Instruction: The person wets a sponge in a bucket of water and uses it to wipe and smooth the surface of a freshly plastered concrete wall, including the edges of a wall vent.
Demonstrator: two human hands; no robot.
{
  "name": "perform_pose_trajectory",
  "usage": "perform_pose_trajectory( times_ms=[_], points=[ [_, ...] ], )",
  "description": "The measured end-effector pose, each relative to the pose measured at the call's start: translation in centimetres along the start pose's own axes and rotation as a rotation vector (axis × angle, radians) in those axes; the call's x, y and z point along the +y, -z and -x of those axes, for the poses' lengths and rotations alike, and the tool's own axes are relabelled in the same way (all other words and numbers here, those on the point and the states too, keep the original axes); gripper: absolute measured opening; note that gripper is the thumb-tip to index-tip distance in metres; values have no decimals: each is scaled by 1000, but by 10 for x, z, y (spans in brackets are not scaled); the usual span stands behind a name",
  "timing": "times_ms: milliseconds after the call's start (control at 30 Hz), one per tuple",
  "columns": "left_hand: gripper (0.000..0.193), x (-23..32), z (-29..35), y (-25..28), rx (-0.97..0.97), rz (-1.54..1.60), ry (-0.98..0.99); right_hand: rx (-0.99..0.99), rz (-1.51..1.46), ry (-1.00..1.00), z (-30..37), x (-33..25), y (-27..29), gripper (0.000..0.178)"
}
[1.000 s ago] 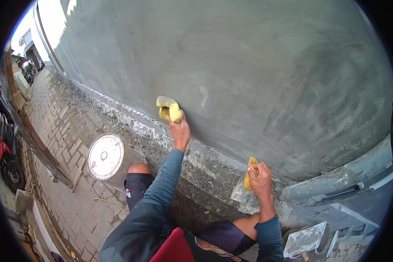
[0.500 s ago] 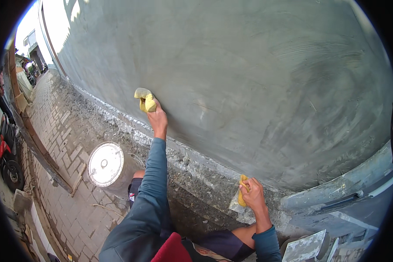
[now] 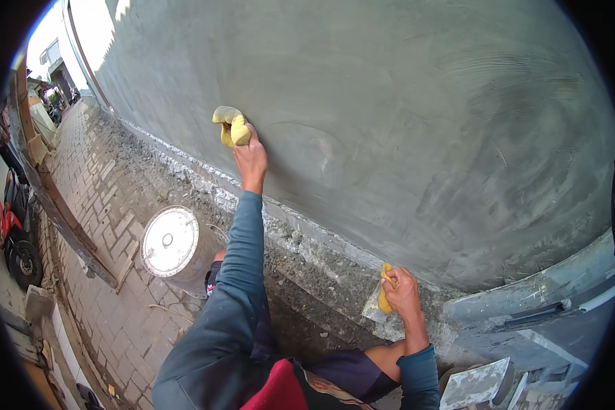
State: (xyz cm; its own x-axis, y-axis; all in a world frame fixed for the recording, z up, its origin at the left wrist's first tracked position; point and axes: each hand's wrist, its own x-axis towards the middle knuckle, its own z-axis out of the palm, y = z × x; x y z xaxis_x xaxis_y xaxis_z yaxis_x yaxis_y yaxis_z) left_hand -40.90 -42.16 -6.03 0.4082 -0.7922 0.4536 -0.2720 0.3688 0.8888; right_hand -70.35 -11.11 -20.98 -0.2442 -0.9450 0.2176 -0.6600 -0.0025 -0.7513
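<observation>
My left hand is closed round a folded yellow sponge, its face smeared grey. The arm is stretched out ahead, and the sponge is at the lower part of a damp grey plastered wall; whether it presses on the plaster is hard to tell. Lower down on the right, near the foot of the wall, my right hand grips a putty knife by its yellow handle. Its flat, plaster-smeared blade points down over the rubble strip, apart from the wall. Curved streaks mark the plaster at upper right.
A drum-like bucket with a white round top stands left of my knee on brick paving. Rough rubble lines the wall's foot. A wooden beam and red motorbike are at left; a smeared board and pipes lower right.
My left hand has moved the sponge a little upward along the wall. The right hand keeps its hold on the putty knife and has hardly moved; the view has tilted slightly.
</observation>
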Motion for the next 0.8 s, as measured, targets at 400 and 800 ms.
perform_pose_trajectory(
  times_ms=[400, 800],
  points=[
    [35, 39, -2, -33, 139, 150, -420, -44, -29, -97, -4, 16, -2, 18],
    [74, 109, 40, -64, -3, 22, -966, -175, -63, -127, -8, 30, -13, 18]
  ],
)
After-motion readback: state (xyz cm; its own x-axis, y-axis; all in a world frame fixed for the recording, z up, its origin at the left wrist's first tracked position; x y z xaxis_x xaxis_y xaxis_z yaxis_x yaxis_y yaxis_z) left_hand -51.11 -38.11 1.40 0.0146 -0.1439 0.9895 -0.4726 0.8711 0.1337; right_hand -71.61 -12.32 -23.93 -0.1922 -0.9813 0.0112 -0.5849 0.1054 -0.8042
